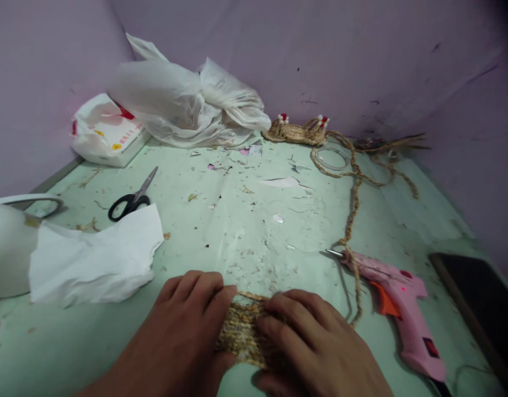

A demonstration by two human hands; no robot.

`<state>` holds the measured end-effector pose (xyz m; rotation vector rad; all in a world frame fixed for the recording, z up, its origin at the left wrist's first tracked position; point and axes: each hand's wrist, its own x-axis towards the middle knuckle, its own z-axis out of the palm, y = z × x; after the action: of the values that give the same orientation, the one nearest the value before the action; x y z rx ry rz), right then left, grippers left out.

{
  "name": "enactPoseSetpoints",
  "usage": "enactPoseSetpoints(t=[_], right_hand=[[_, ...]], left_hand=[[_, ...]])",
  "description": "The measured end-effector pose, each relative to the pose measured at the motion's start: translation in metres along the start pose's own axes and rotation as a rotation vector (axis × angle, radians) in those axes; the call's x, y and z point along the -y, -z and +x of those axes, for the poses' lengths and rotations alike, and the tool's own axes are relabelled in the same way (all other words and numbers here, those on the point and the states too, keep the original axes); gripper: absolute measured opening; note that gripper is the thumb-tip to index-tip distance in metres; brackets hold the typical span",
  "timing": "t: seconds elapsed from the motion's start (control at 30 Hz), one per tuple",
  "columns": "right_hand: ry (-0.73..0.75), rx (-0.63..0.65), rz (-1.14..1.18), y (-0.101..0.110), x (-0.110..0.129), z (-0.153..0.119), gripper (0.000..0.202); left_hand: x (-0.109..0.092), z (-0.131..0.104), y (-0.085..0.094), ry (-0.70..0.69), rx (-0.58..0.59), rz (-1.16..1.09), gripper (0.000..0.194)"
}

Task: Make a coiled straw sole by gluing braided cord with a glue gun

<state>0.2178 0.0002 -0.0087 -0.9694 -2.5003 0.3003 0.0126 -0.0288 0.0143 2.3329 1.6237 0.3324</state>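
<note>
A small piece of coiled straw rope (243,331), its rows laid side by side, is held between both hands at the front of the table. My left hand (187,325) grips its left end, fingers on the far edge and thumb near the close edge. My right hand (307,336) is curled over its right end, hiding that part. A braided straw rope (353,209) runs from behind my right hand back across the table. Right of it lies a pink glue gun (396,309) with an orange trigger, its nozzle pointing left and a red light showing.
Black-handled scissors (133,198) and a crumpled white paper (100,259) lie left. Behind are a white tissue pack (113,132), a tied plastic bag (187,105) and a woven straw piece with red and white beads (297,132). A dark phone (477,309) lies right. Scraps litter the table (237,237).
</note>
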Motion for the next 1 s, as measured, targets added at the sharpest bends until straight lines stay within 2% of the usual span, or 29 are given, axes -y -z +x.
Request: enactPoseSetpoints(t=[0.1,0.2,0.3,0.47,0.57,0.63,0.8,0.9,1.0], right_hand=[[-0.022,-0.029,-0.01,-0.006,0.004,-0.001,0.034],[-0.044,-0.078,-0.02,-0.009,0.008,-0.002,0.026],[-0.087,-0.143,-0.032,-0.011,0.012,-0.002,0.027],[-0.017,-0.186,0.005,-0.014,0.015,-0.001,0.023],[-0.056,-0.229,0.02,-0.018,0.016,-0.003,0.028],[-0.08,-0.218,0.022,-0.019,0.017,-0.005,0.027],[-0.093,-0.083,0.016,-0.015,0.018,-0.008,0.013],[-0.121,-0.094,0.015,-0.017,0.019,-0.007,0.012],[-0.128,-0.177,0.025,-0.021,0.02,-0.007,0.011]], left_hand=[[-0.001,0.005,0.005,-0.044,-0.003,-0.09,0.029],[0.0,0.011,0.008,-0.049,0.029,-0.146,0.028],[-0.001,0.016,0.008,0.015,0.085,-0.187,0.028],[-0.006,0.02,0.008,0.117,0.147,-0.3,0.027],[-0.008,0.021,0.01,0.159,0.177,-0.364,0.027],[-0.008,0.022,0.01,0.171,0.201,-0.406,0.028],[-0.008,0.024,0.009,0.173,0.238,-0.407,0.025],[-0.009,0.025,0.008,0.168,0.259,-0.388,0.023],[-0.01,0.024,0.005,0.161,0.247,-0.381,0.02]])
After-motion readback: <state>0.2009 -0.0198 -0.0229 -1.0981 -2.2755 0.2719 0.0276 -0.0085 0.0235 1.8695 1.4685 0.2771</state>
